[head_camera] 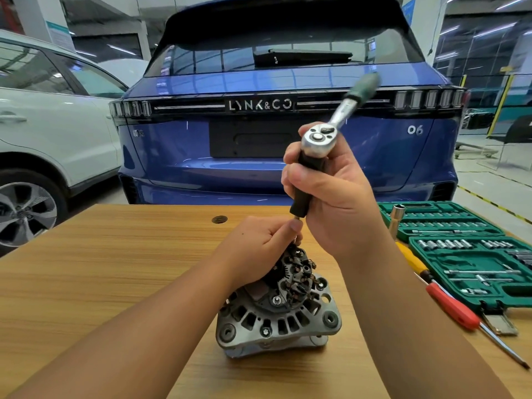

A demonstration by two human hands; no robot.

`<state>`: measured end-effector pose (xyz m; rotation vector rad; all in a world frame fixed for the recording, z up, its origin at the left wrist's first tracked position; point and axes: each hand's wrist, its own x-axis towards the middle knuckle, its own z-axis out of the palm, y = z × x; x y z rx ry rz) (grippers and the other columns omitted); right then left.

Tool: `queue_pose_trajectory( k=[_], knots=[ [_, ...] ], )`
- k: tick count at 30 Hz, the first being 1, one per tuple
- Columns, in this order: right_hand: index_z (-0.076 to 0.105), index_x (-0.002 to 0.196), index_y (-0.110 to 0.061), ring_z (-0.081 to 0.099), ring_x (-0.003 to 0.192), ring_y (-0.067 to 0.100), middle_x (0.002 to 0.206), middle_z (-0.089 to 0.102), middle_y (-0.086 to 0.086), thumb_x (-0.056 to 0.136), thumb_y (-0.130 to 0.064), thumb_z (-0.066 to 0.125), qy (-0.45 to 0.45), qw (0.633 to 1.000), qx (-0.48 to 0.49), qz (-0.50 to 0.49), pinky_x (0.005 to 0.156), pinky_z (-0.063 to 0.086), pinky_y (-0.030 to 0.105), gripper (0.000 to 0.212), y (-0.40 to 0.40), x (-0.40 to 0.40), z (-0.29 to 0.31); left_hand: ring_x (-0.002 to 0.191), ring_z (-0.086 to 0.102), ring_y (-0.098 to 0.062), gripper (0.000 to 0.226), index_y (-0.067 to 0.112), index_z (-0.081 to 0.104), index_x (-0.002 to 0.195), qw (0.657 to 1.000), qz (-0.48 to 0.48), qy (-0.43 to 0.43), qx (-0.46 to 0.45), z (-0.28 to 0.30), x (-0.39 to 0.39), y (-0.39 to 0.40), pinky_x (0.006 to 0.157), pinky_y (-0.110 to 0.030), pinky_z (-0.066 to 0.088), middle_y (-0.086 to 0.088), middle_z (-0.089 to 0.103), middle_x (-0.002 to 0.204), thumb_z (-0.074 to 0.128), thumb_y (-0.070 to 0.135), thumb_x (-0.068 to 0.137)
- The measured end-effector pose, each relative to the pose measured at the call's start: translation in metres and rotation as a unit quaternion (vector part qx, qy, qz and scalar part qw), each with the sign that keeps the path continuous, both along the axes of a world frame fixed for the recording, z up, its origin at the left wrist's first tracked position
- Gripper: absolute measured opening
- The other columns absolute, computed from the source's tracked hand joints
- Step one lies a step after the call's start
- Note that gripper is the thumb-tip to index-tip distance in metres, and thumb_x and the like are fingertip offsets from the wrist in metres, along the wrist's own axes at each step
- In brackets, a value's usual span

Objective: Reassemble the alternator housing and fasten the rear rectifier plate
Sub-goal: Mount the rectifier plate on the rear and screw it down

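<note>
The alternator (277,306) sits on the wooden table (86,283) at about six o'clock from the middle of my view, rectifier plate (296,272) facing up. The person's right hand (331,197) is wrapped around the black extension (302,185) just below the ratchet (319,136), whose green handle points off toward two o'clock. The left hand (259,243) pinches the thin bit end at the plate's twelve o'clock edge, guiding it down onto a fastener I cannot make out.

The risk I see is the bit seating crooked: the extension leans, so turning it could cam out and round the screw head, or cross-thread it. The alternator rests loose and tilted, held by neither hand, so torque may spin or tip it. The guiding fingertips could get nipped. The socket case (472,254) lies at three o'clock.
</note>
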<state>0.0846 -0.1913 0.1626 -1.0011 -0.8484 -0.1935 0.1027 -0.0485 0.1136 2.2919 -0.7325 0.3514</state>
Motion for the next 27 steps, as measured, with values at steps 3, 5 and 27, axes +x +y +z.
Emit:
queue_pose_trajectory(
  k=[3,5,27],
  knots=[
    [0.057,0.117,-0.023,0.057,0.081,0.013,0.091,0.066,0.002,0.086,0.009,0.058,-0.044,0.999,0.02,-0.015,0.078,0.048,0.026,0.044,0.006,-0.005,0.0,0.067,0.054,0.007,0.043,0.059,0.056,0.069,1.0,-0.008,-0.013,-0.012,0.001,-0.003,0.0,0.058,-0.02,0.028,0.033,0.058,0.068,0.028,0.057,0.102],
    [0.059,0.12,-0.026,0.056,0.078,0.016,0.092,0.066,0.003,0.089,0.007,0.058,-0.075,0.996,0.014,-0.042,0.078,0.047,0.031,0.045,0.006,-0.005,-0.001,0.064,0.052,0.005,0.043,0.058,0.056,0.069,1.0,-0.01,-0.017,-0.011,0.002,-0.004,0.0,0.057,-0.021,0.027,0.031,0.057,0.065,0.027,0.057,0.101],
    [0.065,0.112,-0.013,0.052,0.058,0.008,0.069,0.06,-0.006,0.075,-0.038,0.085,0.019,0.989,0.006,-0.147,0.059,0.047,0.018,0.048,0.006,-0.006,0.005,0.065,0.053,0.015,0.045,0.057,0.058,0.068,1.0,-0.012,-0.018,-0.002,0.003,0.001,-0.008,0.055,-0.01,0.033,0.037,0.056,0.063,0.031,0.058,0.103]
  ],
)
